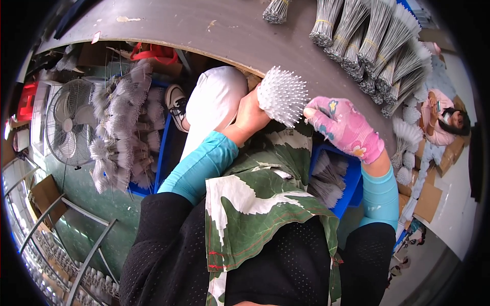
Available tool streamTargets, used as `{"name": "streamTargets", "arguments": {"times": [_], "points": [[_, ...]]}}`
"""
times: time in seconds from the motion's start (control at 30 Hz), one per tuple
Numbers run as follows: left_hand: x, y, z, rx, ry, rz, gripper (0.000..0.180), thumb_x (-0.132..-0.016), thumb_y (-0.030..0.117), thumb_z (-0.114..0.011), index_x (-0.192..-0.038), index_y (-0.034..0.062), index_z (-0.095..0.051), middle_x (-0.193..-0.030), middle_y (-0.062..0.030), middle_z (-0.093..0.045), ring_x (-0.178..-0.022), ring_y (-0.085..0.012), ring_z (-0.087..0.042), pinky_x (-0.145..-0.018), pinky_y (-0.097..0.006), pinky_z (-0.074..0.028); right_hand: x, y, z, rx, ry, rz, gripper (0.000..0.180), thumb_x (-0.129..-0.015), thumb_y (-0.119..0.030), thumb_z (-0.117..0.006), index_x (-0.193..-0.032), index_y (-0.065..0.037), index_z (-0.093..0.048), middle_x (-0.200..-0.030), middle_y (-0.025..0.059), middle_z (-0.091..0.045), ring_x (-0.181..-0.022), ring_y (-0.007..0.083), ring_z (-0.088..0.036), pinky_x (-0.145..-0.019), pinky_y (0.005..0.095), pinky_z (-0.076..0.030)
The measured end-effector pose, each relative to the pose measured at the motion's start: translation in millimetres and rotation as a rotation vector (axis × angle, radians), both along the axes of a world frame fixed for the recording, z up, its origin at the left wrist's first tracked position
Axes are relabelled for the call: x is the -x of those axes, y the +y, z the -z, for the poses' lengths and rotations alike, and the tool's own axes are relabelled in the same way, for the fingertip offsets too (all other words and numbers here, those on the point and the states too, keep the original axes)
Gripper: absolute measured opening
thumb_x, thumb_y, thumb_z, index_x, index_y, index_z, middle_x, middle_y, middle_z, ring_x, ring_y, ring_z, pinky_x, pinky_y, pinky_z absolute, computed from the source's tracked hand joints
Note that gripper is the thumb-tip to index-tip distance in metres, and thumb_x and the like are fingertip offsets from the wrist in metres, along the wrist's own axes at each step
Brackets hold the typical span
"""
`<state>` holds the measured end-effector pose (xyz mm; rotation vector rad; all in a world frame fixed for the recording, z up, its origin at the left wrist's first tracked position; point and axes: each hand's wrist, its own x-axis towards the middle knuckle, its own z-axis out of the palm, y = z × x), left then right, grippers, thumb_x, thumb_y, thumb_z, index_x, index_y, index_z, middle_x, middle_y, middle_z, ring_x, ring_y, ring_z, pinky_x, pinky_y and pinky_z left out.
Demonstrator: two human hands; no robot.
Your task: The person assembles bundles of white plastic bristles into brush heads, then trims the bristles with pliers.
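My left hand (251, 115), bare below a turquoise sleeve, is wrapped round a bundle of thin brushes (283, 96). Their many small white tips fan out in a dome; the stems are hidden below. Just right of the bundle is my right hand (348, 127), in a pink flowered glove with the thumb tip bare. Its fingers are curled in and pressed toward the thumb, close to the white tips. Whatever they may hold is too small to see. A green and white leaf-patterned apron (255, 204) covers my lap beneath both hands.
Tied bundles of wire-stemmed brushes (375, 43) lie on the brown table (204, 23), far right. A blue bin (352, 173) with more brushes stands right of my lap. At left are hanging brush bundles (127, 122), a fan (70, 120) and a metal rack (92, 250). Another person (441, 117) sits far right.
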<state>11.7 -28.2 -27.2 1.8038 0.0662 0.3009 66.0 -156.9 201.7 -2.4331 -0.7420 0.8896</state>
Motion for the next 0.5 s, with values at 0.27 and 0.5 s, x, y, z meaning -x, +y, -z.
{"name": "streamTargets", "arguments": {"times": [0.27, 0.5], "points": [[2.3, -0.2, -0.9, 0.039, 0.027, 0.002, 0.036, -0.074, 0.020, -0.068, -0.104, 0.0058, -0.052, -0.100, -0.0173, -0.061, -0.095, -0.0390, -0.057, -0.079, -0.043, -0.047, -12.4, 13.5, 2.1, 0.221, -0.116, -0.183, 0.029, -0.086, -0.027, -0.057, -0.078, 0.000, -0.062, -0.066, 0.0167, -0.059, -0.060, 0.0321, -0.054, -0.059, 0.0359, -0.043], [1.9, -0.8, 0.9, 0.022, 0.041, -0.008, 0.036, -0.075, 0.020, -0.068, -0.102, 0.0048, -0.051, -0.096, -0.0185, -0.061, -0.094, -0.0397, -0.057, -0.077, -0.044, -0.047, -25.2, -5.3, 22.8, 0.196, -0.187, -0.444, 0.015, -0.086, -0.017, -0.057, -0.094, -0.006, -0.064, -0.076, 0.0142, -0.060, -0.067, 0.0342, -0.056, -0.058, 0.0405, -0.045]]}}
